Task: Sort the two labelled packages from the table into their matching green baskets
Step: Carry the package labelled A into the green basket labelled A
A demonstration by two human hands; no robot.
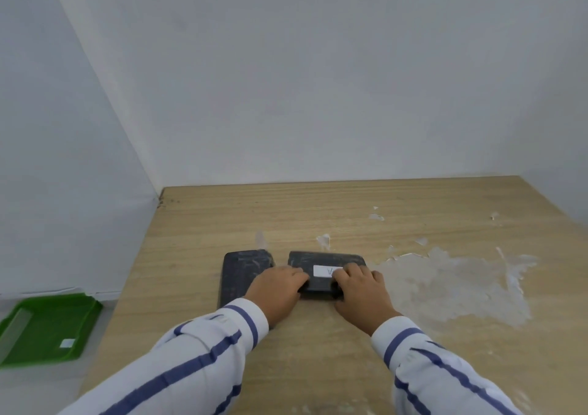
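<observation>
Striped sleeves (pixel 203 347) reach in as our left hand (pixel 278 290) and right hand (pixel 361 290) clamp the labelled package (pixel 321 276) on the tabletop (pixel 318 351), right of the second package (pixel 240 276); next, we'd judge, lift toward the green basket (pixel 47 328).

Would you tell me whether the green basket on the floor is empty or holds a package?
Empty of packages: the green basket shows only its bare bottom and a small white label.

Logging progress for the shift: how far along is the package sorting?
Nothing is sorted yet: both dark packages lie on the table. In hand: the left hand and right hand grip the labelled package. Left: the other package, and the green basket holds none.
</observation>
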